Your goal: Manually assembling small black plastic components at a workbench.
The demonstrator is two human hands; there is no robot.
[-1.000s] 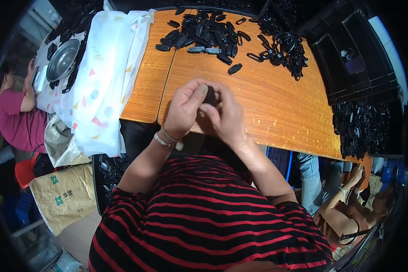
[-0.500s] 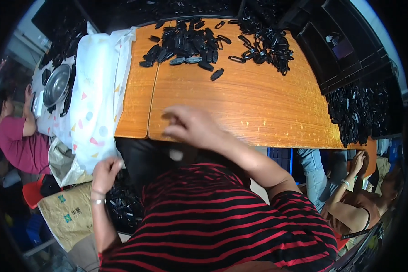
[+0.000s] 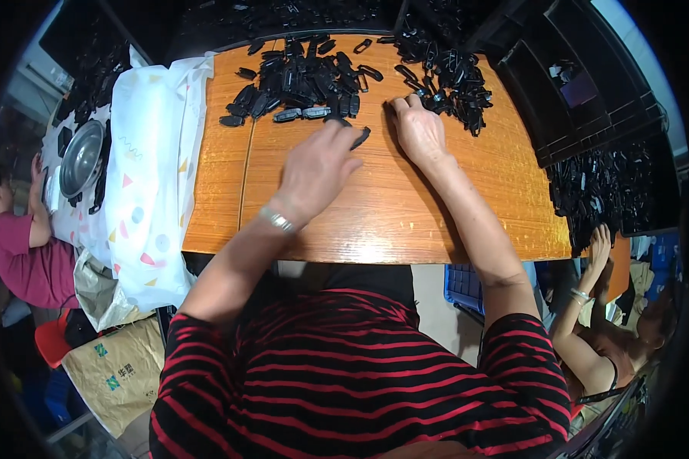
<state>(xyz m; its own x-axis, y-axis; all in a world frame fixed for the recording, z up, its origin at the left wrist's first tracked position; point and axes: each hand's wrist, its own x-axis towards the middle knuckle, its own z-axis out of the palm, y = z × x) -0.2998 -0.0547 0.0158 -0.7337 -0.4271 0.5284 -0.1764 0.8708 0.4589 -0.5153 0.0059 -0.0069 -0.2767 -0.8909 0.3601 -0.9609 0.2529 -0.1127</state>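
Observation:
Over the middle of the table, my left hand (image 3: 316, 170) reaches forward, somewhat blurred, thumb apart from the fingers. Its fingertips are at a few black oval plastic pieces (image 3: 364, 138) near the front of a pile of black plastic shells (image 3: 298, 80). My right hand (image 3: 420, 131) is at the near left edge of a second pile, made of black open-framed plastic parts (image 3: 467, 92). Its fingers bend down and close at the tabletop; what is between them, if anything, is hidden.
The wooden table (image 3: 344, 229) has white patterned sheeting (image 3: 149, 168) along its left. A metal bowl (image 3: 82, 158) stands beyond it. Black crates (image 3: 582, 84) and more black parts (image 3: 597, 191) are at right. One person (image 3: 34, 252) sits left, another (image 3: 589, 352) right.
My left hand has come up from beside the table's front edge to the near side of the shell pile. My right hand has moved forward and right to the framed parts.

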